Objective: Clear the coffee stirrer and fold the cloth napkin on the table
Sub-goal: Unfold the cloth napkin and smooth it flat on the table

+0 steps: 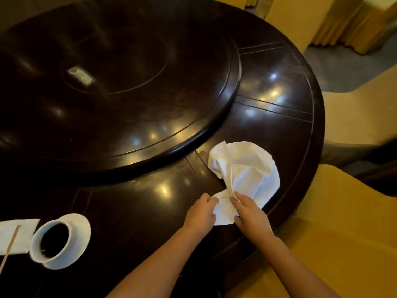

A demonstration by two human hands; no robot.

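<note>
A white cloth napkin (249, 171) lies rumpled on the dark round table (133, 203), near its right edge. My left hand (200, 214) pinches the napkin's near corner from the left. My right hand (250, 211) grips a raised fold of the same near part from the right. A thin wooden coffee stirrer (9, 248) lies at the far left, across a white paper napkin (17, 231).
A white cup of dark coffee (52, 239) stands on a white saucer (79, 229) at the lower left, beside the stirrer. A large raised turntable (120, 87) fills the table's middle. Yellow-covered chairs (335, 229) crowd the right side.
</note>
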